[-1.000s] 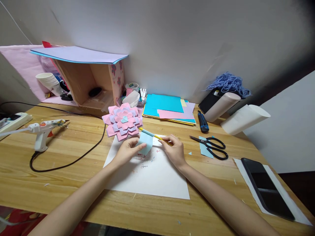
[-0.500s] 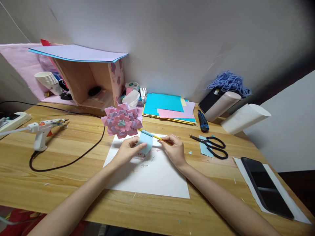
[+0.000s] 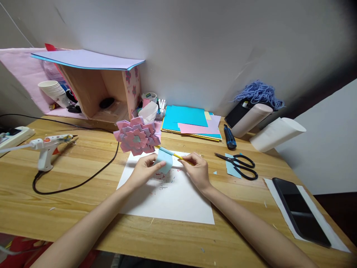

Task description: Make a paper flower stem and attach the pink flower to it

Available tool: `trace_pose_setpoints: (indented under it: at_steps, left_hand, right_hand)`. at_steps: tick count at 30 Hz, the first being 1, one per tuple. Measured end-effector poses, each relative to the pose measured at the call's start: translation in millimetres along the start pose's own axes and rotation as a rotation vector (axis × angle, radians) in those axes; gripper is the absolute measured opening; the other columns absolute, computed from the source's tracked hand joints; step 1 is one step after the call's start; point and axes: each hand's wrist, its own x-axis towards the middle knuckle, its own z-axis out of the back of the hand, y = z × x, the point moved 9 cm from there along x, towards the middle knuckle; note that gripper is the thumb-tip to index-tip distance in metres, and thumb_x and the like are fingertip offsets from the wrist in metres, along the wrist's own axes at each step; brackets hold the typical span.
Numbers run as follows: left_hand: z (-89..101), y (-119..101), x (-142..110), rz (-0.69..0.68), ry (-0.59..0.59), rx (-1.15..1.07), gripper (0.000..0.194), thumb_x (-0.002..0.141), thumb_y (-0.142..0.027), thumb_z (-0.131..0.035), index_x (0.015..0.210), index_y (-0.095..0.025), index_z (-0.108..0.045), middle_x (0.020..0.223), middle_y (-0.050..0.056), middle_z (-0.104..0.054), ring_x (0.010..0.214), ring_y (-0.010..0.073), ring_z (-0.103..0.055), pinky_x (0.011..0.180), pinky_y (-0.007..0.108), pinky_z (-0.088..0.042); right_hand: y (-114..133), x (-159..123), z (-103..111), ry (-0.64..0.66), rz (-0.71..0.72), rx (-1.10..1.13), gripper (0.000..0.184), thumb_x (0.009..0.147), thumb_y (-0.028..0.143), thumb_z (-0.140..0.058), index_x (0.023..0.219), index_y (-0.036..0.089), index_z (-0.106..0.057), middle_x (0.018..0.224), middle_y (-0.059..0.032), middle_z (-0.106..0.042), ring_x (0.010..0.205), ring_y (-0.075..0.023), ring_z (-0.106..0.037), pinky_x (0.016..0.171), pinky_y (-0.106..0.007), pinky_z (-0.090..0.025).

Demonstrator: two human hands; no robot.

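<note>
A pink and lilac paper flower (image 3: 136, 137) stands at the far left end of a thin yellow stick (image 3: 178, 156). My right hand (image 3: 197, 169) pinches the stick's right end between thumb and fingers. Light blue paper (image 3: 164, 162) hangs from the stick, its upper edge wrapped around it. My left hand (image 3: 145, 169) is closed on this paper, thumb on the near face and fingers behind, partly hidden. Both hands are above a white sheet (image 3: 178, 203) with red and dark marks.
Black-handled scissors (image 3: 242, 163) lie right on a blue paper scrap, near a utility knife (image 3: 230, 137) and a phone (image 3: 301, 212). A glue gun (image 3: 47, 150) with a cord stands left. Behind are stacked coloured papers (image 3: 186, 117) and an open box (image 3: 132, 89).
The flower has turned slightly and its petals face a little differently. The blue paper is a bit closer in against the stick. Both hands keep their grip.
</note>
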Motion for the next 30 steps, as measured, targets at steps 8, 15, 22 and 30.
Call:
trace_pose_setpoints:
  at_steps: [8, 15, 22, 30]
  left_hand:
    - [-0.8, 4.9, -2.4, 0.053, -0.001, -0.024, 0.029, 0.073, -0.044, -0.061, 0.080, -0.016, -0.061, 0.082, 0.003, -0.059, 0.073, 0.0158, -0.053, 0.065, 0.025, -0.043]
    - [0.5, 8.4, -0.7, 0.095, 0.017, -0.068, 0.034, 0.075, -0.046, -0.057, 0.084, -0.014, -0.061, 0.071, 0.002, -0.053, 0.064, 0.0137, -0.047, 0.057, 0.024, -0.040]
    - [0.7, 21.6, -1.9, 0.220, 0.007, -0.231, 0.034, 0.069, -0.043, -0.064, 0.087, -0.014, -0.063, 0.072, 0.003, -0.057, 0.063, 0.0137, -0.050, 0.056, 0.024, -0.040]
    - [-2.4, 21.7, -3.9, 0.256, 0.065, -0.418, 0.032, 0.072, -0.034, -0.063, 0.100, -0.017, -0.065, 0.086, 0.005, -0.064, 0.070, 0.0151, -0.056, 0.060, 0.025, -0.044]
  right_hand:
    - [-7.6, 1.7, -1.8, 0.006, -0.060, 0.047, 0.014, 0.073, 0.031, -0.066, 0.073, 0.018, -0.061, 0.071, -0.0018, -0.060, 0.068, -0.0154, -0.056, 0.063, -0.028, -0.046]
    - [-7.7, 0.4, -11.8, 0.107, -0.082, 0.042, 0.015, 0.076, 0.033, -0.061, 0.081, 0.019, -0.062, 0.078, -0.0033, -0.063, 0.064, -0.0144, -0.055, 0.056, -0.027, -0.046]
    - [-2.0, -0.4, -20.3, 0.203, -0.069, 0.076, 0.018, 0.080, 0.034, -0.055, 0.090, 0.022, -0.065, 0.088, -0.0049, -0.064, 0.076, -0.0181, -0.058, 0.059, -0.029, -0.050]
    - [-2.2, 1.1, -16.2, 0.169, -0.024, 0.020, 0.018, 0.082, 0.034, -0.054, 0.085, 0.021, -0.066, 0.079, -0.0021, -0.064, 0.069, -0.0155, -0.056, 0.061, -0.028, -0.045]
